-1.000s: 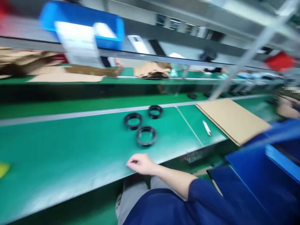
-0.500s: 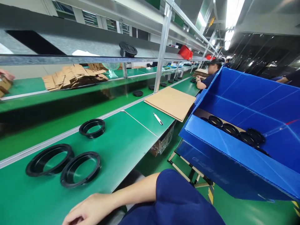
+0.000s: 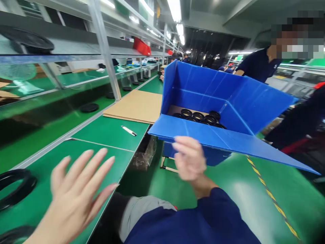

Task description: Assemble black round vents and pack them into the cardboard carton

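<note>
My left hand (image 3: 76, 193) is over the green workbench (image 3: 101, 130), its fingers spread and nothing in it. A black plastic ring (image 3: 30, 181) lies beside it at the left edge, and part of another black ring (image 3: 19, 232) shows below. My right hand (image 3: 190, 161) is raised in front of the blue corrugated-plastic box (image 3: 198, 130), its fingers loosely bent and somewhat blurred. I see nothing between them. Inside the box sit several black rings (image 3: 198, 116).
On the bench lie a white pen-like cutter (image 3: 129, 130) and flat cardboard sheets (image 3: 134, 105). A metal post (image 3: 105, 51) rises behind them. More black round parts (image 3: 89, 107) are on the green strip beyond the rail. A person (image 3: 259, 64) stands behind the box.
The view has swung right, bringing the box toward the middle and the rings to the left edge. Both my hands are now raised in view; before, only one showed, low over the bench.
</note>
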`<state>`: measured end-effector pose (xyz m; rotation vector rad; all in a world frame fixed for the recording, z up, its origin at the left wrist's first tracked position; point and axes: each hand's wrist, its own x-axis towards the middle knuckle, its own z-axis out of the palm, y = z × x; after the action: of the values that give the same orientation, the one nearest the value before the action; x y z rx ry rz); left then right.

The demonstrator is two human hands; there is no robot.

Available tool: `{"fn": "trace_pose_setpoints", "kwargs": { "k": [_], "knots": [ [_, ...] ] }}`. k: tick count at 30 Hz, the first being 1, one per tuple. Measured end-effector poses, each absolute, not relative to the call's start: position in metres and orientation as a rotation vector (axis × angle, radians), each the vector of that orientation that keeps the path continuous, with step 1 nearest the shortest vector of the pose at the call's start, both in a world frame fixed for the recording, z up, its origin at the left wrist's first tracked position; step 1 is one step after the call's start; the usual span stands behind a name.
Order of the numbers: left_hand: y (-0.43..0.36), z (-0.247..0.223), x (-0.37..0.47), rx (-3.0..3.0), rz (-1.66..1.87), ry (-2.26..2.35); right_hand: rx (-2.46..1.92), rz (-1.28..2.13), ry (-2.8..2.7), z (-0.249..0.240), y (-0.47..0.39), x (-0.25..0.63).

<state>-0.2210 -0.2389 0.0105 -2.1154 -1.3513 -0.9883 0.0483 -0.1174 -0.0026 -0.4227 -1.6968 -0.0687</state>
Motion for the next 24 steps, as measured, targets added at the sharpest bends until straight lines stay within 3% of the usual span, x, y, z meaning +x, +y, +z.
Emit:
{"fn": "trace_pose_setpoints", "kwargs": {
  "k": [3, 6, 10, 13, 16, 20, 22, 24],
  "knots": [
    [-0.184, 0.009, -0.19, -2.266, -1.021, -1.152, -0.844, -0.58, -1.605, 0.028, -0.109, 0.134],
    [-0.139, 0.002, -0.158, -2.337, -0.938, -1.034, -1.237, -0.615, -1.956, 0.024, -0.097, 0.18],
    [-0.108, -0.054, -0.138, -2.37, -0.668, -1.128, -1.434, -0.323, -2.502, -0.051, -0.087, 0.174],
    [-0.101, -0.119, -0.14, -2.367, -0.516, -1.15, -1.553, -0.363, -2.407, -0.119, -0.087, 0.15],
    [-0.095, -0.166, -0.144, -2.342, -0.487, -1.174, -1.408, -0.366, -2.28, -0.14, -0.076, 0.141],
    [-0.081, -0.187, -0.143, -2.322, -0.53, -1.2, -1.101, -0.19, -2.15, -0.07, -0.005, 0.152],
    [-0.076, -0.19, -0.141, -2.319, -0.555, -1.207, -1.259, 0.006, -2.032, -0.021, 0.054, 0.156],
    [-0.075, -0.194, -0.139, -2.313, -0.579, -1.212, -1.637, 0.439, -1.967, 0.012, 0.112, 0.153]
  ]
}}
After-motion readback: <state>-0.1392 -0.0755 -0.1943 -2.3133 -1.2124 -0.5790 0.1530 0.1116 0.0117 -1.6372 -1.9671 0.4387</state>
